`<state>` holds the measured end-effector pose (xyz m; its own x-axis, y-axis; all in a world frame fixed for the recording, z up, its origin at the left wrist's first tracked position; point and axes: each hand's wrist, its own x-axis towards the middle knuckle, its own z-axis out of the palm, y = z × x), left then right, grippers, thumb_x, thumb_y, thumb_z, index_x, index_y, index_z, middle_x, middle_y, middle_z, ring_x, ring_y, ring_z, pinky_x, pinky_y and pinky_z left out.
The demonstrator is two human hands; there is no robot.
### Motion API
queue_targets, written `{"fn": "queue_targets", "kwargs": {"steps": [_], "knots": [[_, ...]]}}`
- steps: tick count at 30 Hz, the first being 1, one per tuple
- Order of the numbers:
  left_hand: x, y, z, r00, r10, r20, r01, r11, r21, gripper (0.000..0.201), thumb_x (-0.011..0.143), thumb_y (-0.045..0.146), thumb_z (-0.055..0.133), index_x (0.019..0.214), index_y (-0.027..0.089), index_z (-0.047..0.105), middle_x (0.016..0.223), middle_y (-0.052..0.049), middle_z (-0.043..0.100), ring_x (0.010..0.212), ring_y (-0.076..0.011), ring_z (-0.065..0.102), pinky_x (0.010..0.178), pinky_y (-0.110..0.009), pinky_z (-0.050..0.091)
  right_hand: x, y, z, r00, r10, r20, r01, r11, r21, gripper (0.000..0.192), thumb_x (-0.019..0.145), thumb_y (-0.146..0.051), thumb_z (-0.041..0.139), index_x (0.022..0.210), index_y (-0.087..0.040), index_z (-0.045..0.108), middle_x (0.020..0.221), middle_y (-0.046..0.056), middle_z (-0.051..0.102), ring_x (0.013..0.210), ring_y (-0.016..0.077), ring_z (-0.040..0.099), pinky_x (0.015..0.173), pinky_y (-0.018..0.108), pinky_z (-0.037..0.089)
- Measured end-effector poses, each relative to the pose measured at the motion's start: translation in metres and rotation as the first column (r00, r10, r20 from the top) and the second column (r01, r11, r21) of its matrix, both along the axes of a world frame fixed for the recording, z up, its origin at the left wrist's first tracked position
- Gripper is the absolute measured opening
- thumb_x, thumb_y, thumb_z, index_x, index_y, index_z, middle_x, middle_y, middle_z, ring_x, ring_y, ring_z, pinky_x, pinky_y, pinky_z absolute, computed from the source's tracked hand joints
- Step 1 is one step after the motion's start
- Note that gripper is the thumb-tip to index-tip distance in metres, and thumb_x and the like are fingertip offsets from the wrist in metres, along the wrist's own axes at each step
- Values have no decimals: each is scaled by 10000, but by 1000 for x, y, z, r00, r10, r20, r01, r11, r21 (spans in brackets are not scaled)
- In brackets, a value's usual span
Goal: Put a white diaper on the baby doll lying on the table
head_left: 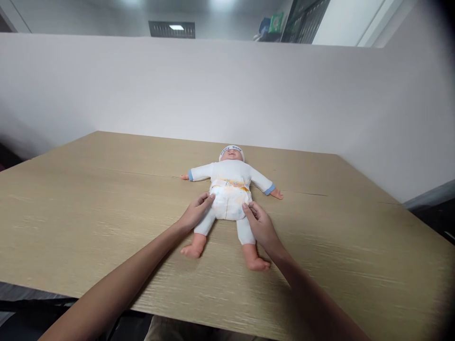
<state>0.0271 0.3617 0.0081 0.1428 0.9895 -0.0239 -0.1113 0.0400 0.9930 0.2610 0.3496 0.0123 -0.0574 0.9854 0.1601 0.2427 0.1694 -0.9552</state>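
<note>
A baby doll point(230, 169) in a white outfit with blue cuffs and a lettered white cap lies on its back, arms spread and feet towards me. Around its hips is a white diaper point(229, 203) with an orange and yellow printed waistband. My left hand point(195, 211) pinches the diaper's edge at the hip on the left, thumb on top. On the opposite side, my right hand point(261, 223) has its thumb and fingers closed on the diaper's edge by the other leg. The fingertips under the edges are partly hidden.
The doll rests on a wide wooden table point(106, 208) with thin seams across its top. Behind the table stands a pale wall point(177, 90), with a window point(227, 19) along its upper part. A dark object point(435, 208) is beside the table's right edge.
</note>
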Motion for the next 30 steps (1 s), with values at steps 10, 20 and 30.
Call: {"fn": "queue_targets", "kwargs": {"steps": [10,20,30], "knots": [[0,0,-4,999,31,-10,-31,999,33,563,931,746,668,1048,198,718,1054,-66,763,1004,-262,670,863,-356,532,5,10,-8,996,13,-87,-19,998,-67,488,932,-737,619,903,-250,597,983,54,730,903,242,658,785,342,563],[-1,4,-7,999,12,39,-13,1000,26,544,903,726,722,1004,192,715,976,-46,728,904,-221,626,813,-321,486,2,6,-5,996,-15,-88,16,1000,13,445,973,-650,651,832,-239,554,814,-8,583,774,187,527,709,292,459],[1,2,-9,992,-4,123,-2,999,50,598,861,718,778,1061,154,786,1040,-78,800,946,-238,688,826,-308,511,-4,-6,-3,995,-95,8,94,993,64,502,916,-714,681,877,-215,657,826,7,669,765,190,572,712,291,464]]}}
